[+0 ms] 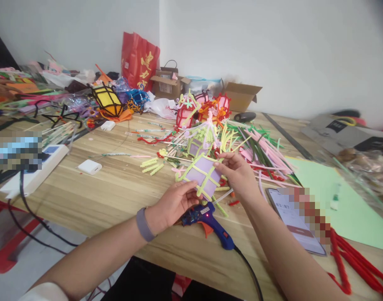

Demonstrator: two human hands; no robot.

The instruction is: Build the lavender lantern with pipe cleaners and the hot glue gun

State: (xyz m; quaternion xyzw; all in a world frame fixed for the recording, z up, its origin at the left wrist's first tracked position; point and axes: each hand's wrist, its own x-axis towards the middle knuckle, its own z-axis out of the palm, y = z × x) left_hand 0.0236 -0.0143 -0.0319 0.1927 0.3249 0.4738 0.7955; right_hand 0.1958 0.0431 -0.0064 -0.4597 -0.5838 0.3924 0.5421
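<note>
Between my two hands is a purple paper panel (196,177) framed and crossed by yellow-green pipe cleaners. My left hand (175,203) pinches its lower left side between thumb and fingers. With thumb and forefinger, my right hand (237,172) grips the upper right edge. Just below the panel, a blue hot glue gun (214,225) lies on the table with a small red light lit and an orange trigger. A lantern shape of purple and green (196,147) stands right behind the panel, partly covered by it.
Loose pipe cleaners (266,150) lie to the right, near a phone (293,221) and green card (345,200). A power strip (34,171) and white charger (90,167) are on the left. Lanterns (106,99), a red bag (139,60) and cardboard boxes (241,96) line the back.
</note>
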